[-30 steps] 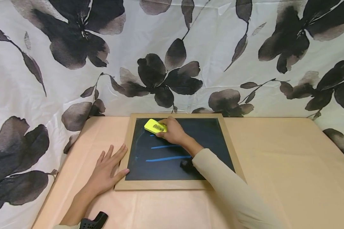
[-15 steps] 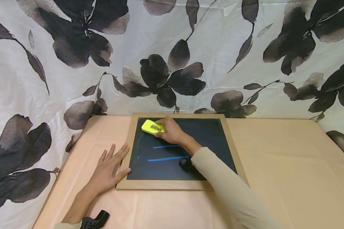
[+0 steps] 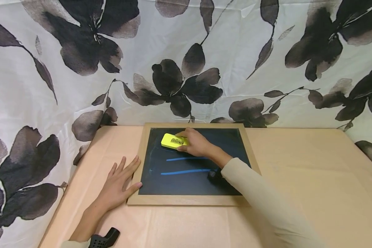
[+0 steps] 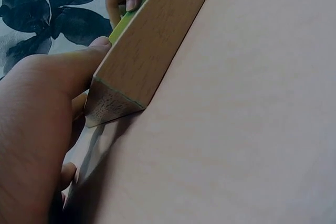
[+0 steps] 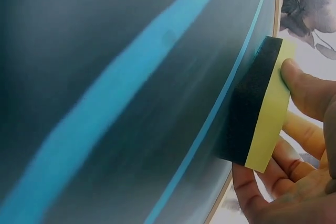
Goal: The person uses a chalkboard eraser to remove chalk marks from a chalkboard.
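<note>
A wood-framed blackboard (image 3: 189, 184) lies on the table with two blue lines (image 3: 186, 171) across it. My right hand (image 3: 198, 143) pinches a yellow board eraser (image 3: 172, 140) between thumb and fingers, near the board's upper left. In the right wrist view, the eraser's dark felt side (image 5: 252, 103) faces the board beside the thinner blue line (image 5: 210, 111). My left hand (image 3: 116, 187) lies spread at the board's left side, its fingertips at the frame. Up close, the left thumb (image 4: 79, 64) rests on the frame's edge (image 4: 152, 40); the other fingers are mostly hidden.
The table (image 3: 313, 165) extends to both sides and in front of the board. A white cloth with dark flowers (image 3: 186, 41) hangs behind and at the left. A black device (image 3: 104, 238) sits on the left wrist.
The eraser first went slightly left, then back to the right and a little nearer. A short blue mark under it is gone from sight. My left hand keeps its place on the frame.
</note>
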Available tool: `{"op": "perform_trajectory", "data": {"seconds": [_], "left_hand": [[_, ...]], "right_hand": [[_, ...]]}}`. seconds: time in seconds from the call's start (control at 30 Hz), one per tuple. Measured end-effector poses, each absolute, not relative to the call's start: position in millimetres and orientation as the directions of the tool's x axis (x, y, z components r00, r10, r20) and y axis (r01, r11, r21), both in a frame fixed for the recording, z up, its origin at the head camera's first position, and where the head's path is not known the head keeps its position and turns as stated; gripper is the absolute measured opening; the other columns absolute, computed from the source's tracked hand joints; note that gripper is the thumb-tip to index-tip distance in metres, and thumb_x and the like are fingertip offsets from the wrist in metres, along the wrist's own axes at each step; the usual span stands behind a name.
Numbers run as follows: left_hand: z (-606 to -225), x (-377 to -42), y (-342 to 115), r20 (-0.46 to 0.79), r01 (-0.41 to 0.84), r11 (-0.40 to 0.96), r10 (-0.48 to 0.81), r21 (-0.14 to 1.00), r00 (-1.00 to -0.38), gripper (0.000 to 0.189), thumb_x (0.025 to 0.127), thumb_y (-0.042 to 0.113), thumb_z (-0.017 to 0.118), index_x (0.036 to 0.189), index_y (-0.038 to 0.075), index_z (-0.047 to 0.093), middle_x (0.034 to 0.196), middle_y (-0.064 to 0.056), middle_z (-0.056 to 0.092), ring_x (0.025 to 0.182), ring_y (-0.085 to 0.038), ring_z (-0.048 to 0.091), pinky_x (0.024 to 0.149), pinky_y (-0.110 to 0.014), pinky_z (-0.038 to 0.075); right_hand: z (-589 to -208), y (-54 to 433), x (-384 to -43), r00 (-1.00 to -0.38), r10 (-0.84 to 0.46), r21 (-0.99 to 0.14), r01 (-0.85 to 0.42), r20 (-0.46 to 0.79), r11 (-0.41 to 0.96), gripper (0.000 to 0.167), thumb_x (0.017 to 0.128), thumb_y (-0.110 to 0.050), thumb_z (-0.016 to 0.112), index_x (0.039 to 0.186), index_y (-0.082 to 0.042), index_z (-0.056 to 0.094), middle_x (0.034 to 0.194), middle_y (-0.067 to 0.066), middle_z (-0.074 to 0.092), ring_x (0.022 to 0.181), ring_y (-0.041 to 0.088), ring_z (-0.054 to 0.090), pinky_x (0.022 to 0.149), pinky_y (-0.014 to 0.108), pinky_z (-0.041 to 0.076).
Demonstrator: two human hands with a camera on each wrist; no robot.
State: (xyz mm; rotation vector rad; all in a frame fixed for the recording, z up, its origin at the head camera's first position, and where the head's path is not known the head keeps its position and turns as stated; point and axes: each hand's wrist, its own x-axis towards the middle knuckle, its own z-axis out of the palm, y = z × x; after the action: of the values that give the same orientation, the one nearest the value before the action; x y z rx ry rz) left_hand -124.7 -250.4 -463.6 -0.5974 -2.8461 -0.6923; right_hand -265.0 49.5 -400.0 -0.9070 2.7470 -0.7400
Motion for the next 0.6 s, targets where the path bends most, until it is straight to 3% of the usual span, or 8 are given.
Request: {"op": "perform_trajectory", "data": {"seconds": [0.6], "left_hand": [[-463.6, -121.7, -254.5, 0.249, 0.440, 0.798, 0.366, 0.412, -0.897, 0.073, 0.090, 0.043, 0.063, 0.151, 0.017, 0.032, 0.155, -0.004, 0.028, 0.141, -0.043, 0.015, 0.110, -0.060, 0.005]], "right_hand": [[-407.1, 163.5, -252.1, -0.893, -0.443, -0.516, -0.414, 0.072, 0.750, 0.054, 0.083, -0.022, 0.076, 0.129, 0.000, 0.057, 0.111, 0.015, 0.056, 0.093, 0.028, 0.050, 0.082, 0.044, 0.043]]}}
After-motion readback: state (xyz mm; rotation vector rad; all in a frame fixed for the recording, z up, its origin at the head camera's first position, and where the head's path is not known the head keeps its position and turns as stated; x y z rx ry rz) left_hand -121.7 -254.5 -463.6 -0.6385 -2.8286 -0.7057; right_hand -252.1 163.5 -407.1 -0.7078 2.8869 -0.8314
